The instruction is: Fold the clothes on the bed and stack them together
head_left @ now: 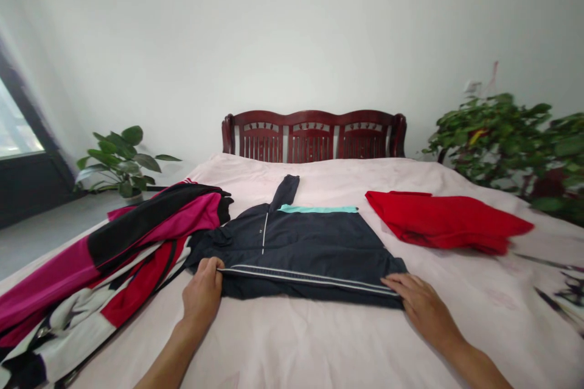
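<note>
A dark navy jacket [314, 243] with white piping and a turquoise strip along its far edge lies spread out before me. Its near part is folded over, with two white stripes running side to side, and one narrow sleeve points toward the headboard. My left hand [204, 289] is closed on the jacket's near left edge, at the end of the stripes. At the opposite end of the stripes, my right hand [417, 298] grips the near right edge, fingers on top and the thumb hidden.
Heaped pink, black, red and white clothes [104, 261] lie left of the jacket, touching it. A folded red garment [447, 222] rests on the right of the pink bedsheet [292, 346]. Beyond stands a wooden headboard [310, 137]. Potted plants [123, 161] flank the bed.
</note>
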The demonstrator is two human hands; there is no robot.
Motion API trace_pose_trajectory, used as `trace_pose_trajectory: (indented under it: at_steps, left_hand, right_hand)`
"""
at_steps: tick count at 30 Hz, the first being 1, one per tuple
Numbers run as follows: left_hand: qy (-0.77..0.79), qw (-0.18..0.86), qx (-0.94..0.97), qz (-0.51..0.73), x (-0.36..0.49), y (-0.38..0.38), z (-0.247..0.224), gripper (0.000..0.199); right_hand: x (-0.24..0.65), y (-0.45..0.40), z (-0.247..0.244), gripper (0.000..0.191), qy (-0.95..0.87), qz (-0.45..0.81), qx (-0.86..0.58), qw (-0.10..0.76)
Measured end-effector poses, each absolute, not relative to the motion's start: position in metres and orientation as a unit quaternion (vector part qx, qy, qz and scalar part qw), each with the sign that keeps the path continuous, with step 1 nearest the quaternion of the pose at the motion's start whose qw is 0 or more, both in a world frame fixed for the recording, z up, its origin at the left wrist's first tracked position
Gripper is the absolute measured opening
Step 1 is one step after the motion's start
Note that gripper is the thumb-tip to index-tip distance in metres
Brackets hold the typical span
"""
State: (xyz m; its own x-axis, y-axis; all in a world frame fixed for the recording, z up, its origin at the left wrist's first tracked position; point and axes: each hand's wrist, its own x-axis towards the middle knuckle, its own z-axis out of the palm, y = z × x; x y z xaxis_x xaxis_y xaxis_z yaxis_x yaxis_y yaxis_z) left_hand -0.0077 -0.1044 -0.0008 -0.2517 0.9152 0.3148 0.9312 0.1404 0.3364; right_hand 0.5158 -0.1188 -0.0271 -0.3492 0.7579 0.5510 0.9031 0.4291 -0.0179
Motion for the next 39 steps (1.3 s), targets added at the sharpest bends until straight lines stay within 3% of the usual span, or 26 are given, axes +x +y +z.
trace_pose_trajectory:
  at_steps: [4, 11, 18, 22, 28, 32, 36, 39]
  left_hand:
    - [-0.768, 0.006, -0.597, -0.231, -0.007, -0.101, -0.001, 0.022]
    - [-0.763, 0.017, -0.616, -0.194, -0.006, -0.106, 0.004, 0.023]
    - [-0.689, 0.082, -0.713, -0.1, -0.013, -0.125, 0.004, 0.037]
    - [-0.679, 0.075, -0.727, -0.072, -0.012, -0.125, 0.001, 0.056]
    - [-0.663, 0.058, -0.734, -0.136, -0.008, -0.12, 0.005, 0.035]
    - [-0.641, 0.024, -0.757, -0.127, 0.004, -0.136, 0.013, 0.035]
    - [-0.64, -0.015, -0.766, -0.066, 0.007, -0.143, 0.021, 0.035]
    - [-0.631, -0.085, -0.762, -0.114, 0.005, -0.133, 0.029, 0.032]
  right_hand:
    - [0.521, -0.125, -0.04, 0.049, -0.792, -0.118, -0.533, 0.274]
    - [0.539, -0.135, -0.032, 0.044, -0.652, -0.079, -0.622, 0.427]
    - [0.536, -0.144, -0.036, 0.058, -0.764, -0.092, -0.58, 0.267]
    - [0.525, -0.138, -0.036, 0.051, -0.778, -0.123, -0.571, 0.233]
    - [0.522, -0.127, -0.022, 0.037, -0.763, -0.152, -0.573, 0.256]
    - [0.547, -0.129, -0.026, 0.034, -0.735, -0.157, -0.587, 0.303]
    - [0.569, -0.136, -0.036, 0.037, -0.729, -0.032, -0.601, 0.326]
    - [0.574, -0.138, -0.031, 0.044, -0.623, 0.028, -0.658, 0.422]
